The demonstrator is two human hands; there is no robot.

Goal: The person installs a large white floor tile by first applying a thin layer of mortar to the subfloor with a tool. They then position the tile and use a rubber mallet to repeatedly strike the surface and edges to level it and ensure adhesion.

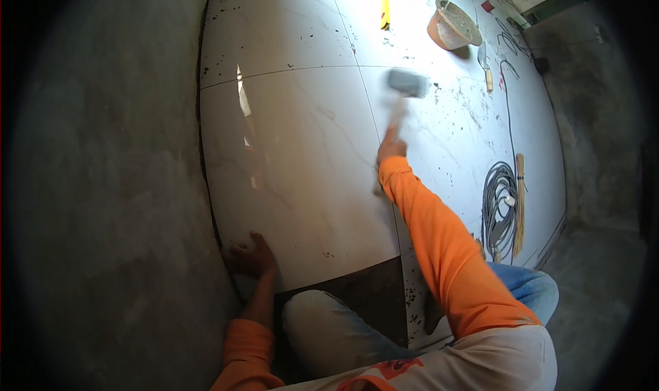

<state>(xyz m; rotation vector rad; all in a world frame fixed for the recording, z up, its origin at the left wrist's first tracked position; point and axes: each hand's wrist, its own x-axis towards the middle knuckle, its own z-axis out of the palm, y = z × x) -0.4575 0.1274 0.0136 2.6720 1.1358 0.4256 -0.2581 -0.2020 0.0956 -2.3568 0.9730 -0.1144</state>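
Note:
My right hand (pixel 392 147) is closed round the handle of a rubber mallet (pixel 406 84). The dark mallet head is blurred by motion and appears above the large floor tiles. Under my arms lies a glossy white marbled tile (pixel 309 178), its near edge bordering a dark untiled strip (pixel 364 288). At that tile's near left corner, beside the wall, my left hand (pixel 252 255) rests with its thumb apart and its fingers stretched toward the wall; shadow partly hides the fingertips.
A concrete wall (pixel 123 171) runs along the left. Farther off are a yellow spirit level (pixel 385 5), a mortar-stained bucket (pixel 446 31) and a trowel (pixel 489 80). To the right lie a coiled cable (pixel 491 209) and a stick broom (pixel 519 206). Dark crumbs dot the tiles.

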